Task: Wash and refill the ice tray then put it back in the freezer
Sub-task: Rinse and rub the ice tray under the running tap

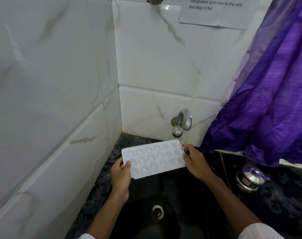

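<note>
White glossy wall tiles with grey marble veining [52, 83] fill the left side and meet the back wall in a corner. Below that corner the left hand [121, 173] grips the left short edge of a white rectangular plastic ice tray [153, 158], thumb lying on the top face and fingers curled beneath. The tray is held in the air above a black sink basin [174, 195], cavities facing up, three rows of moulded pockets showing, its far right corner raised a little towards the wall. A round metal drain [158, 210] sits in the basin floor below the tray. Above the tray's right end a curved chrome wall tap [183, 121] runs a thin stream of water [182, 139] that lands at the tray's far right corner. The right hand [195, 161] grips that right short edge, fingers curled round it just beside the stream. High on the back wall hangs a white printed paper notice [214, 11]. Further right a shiny purple curtain [270, 94] drapes down to the black speckled stone counter [288, 195], where a small steel pot with a lid [251, 177] stands beside the sink.
</note>
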